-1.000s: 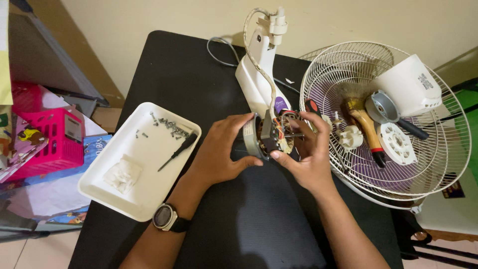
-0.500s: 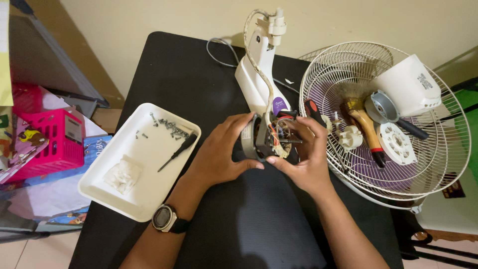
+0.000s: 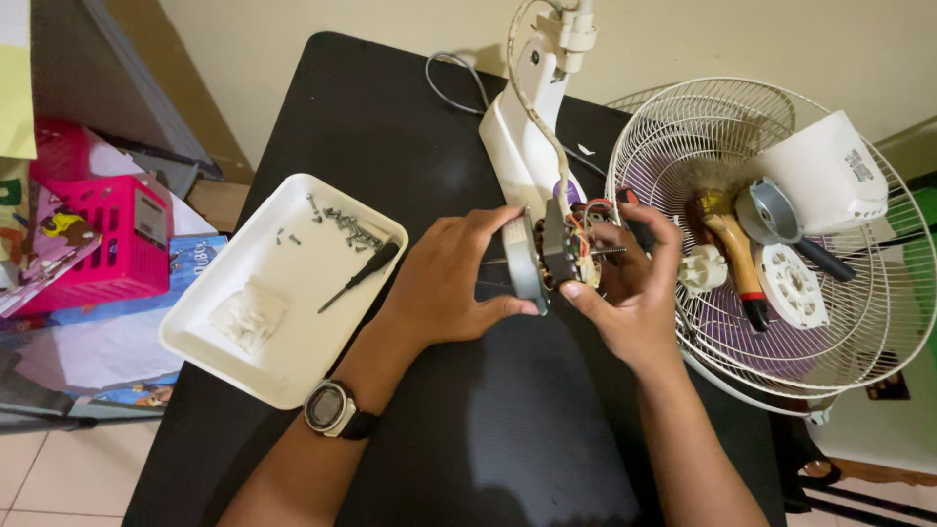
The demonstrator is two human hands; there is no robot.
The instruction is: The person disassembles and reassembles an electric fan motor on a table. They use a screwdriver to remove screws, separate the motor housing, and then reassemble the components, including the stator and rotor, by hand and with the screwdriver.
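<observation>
At the centre of the frame, above the black tabletop (image 3: 390,127), both hands hold a small grey metal fan motor with coloured wires (image 3: 551,249). The left hand (image 3: 444,283) has its fingers clenched around the motor's round front plate, thumb under it, while the right hand (image 3: 634,283) grips its wired rear, fingers curled over the top. At the left lies a white rectangular tray (image 3: 283,381) holding loose screws (image 3: 346,226) and a black screwdriver (image 3: 361,275). At the right, a white wire fan guard (image 3: 673,146) carries a white plastic motor cover (image 3: 820,176).
</observation>
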